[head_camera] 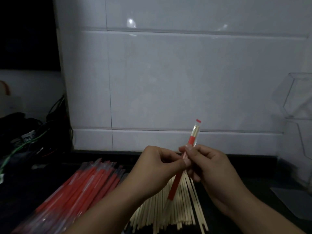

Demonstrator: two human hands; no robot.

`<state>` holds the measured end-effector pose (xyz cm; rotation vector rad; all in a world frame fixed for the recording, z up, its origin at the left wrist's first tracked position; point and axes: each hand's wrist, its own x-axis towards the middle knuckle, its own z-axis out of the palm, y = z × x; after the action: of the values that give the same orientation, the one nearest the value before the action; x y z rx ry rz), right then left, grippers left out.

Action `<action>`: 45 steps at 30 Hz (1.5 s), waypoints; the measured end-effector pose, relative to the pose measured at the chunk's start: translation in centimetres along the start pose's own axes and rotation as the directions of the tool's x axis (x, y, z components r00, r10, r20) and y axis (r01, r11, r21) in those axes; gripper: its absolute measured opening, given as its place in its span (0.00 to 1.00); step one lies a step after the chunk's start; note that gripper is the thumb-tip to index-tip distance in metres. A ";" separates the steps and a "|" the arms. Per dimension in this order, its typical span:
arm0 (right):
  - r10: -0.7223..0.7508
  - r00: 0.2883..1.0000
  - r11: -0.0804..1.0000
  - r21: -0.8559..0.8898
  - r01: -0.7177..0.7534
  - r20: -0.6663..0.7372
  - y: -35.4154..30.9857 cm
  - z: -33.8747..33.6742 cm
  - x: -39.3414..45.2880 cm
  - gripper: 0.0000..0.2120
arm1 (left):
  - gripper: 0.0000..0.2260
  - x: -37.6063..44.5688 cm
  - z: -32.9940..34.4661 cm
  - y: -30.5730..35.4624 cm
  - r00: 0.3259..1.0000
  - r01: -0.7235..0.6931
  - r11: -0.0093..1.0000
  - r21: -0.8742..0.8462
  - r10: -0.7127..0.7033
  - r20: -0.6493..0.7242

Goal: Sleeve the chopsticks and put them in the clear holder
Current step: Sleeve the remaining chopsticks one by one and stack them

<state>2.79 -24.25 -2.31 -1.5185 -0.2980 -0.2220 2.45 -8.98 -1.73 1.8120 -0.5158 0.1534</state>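
Observation:
A pair of wooden chopsticks sits inside a red and clear sleeve [192, 141], held tilted with its tip pointing up and to the right. My left hand [158, 168] pinches the sleeve near its middle. My right hand [207, 164] grips it just above, fingers curled round it. Below my hands lies a heap of bare wooden chopsticks [182, 208] on the dark counter. A stack of red sleeves [81, 186] lies to the left. The clear holder [297, 98] hangs on the wall at the far right.
White tiled wall [168, 81] rises straight ahead behind the counter. Tangled cables and dark gear [28, 137] sit at the left. A pale flat sheet [293, 200] lies on the counter at the right edge.

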 end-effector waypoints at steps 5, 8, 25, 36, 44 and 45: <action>0.043 0.994 0.991 -0.124 -0.056 -0.102 -0.2 -4.6 2.7 0.11 | 0.09 0.5 -1.5 -0.2 0.976 0.016 0.971 0.238 0.036 -0.216; 0.083 0.991 0.864 -0.488 -0.123 -0.103 0.6 -8.6 4.1 0.09 | 0.09 1.0 -3.5 -1.0 0.962 0.103 0.889 0.446 0.024 -0.271; -0.063 0.996 0.371 -0.928 -0.038 -0.066 2.5 -8.0 4.4 0.09 | 0.13 1.2 -8.4 -4.9 0.866 0.413 0.150 0.898 -0.371 -0.336; 0.292 0.922 0.274 -0.946 0.174 0.254 3.0 -2.5 1.0 0.23 | 0.18 1.2 -8.6 -6.3 0.850 0.452 0.166 0.876 -0.377 -0.367; 0.279 0.921 0.339 -0.925 0.169 0.271 3.6 -2.8 1.3 0.23 | 0.17 1.6 -8.4 -6.9 0.852 0.468 0.148 0.871 -0.338 -0.400; 0.286 0.921 0.343 -0.925 0.160 0.266 3.5 -2.8 1.3 0.23 | 0.17 1.7 -8.4 -7.0 0.848 0.475 0.146 0.868 -0.339 -0.407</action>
<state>5.27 -26.81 -5.31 -2.7995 -0.4628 0.0145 8.23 0.02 -4.76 3.0938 0.3595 0.2119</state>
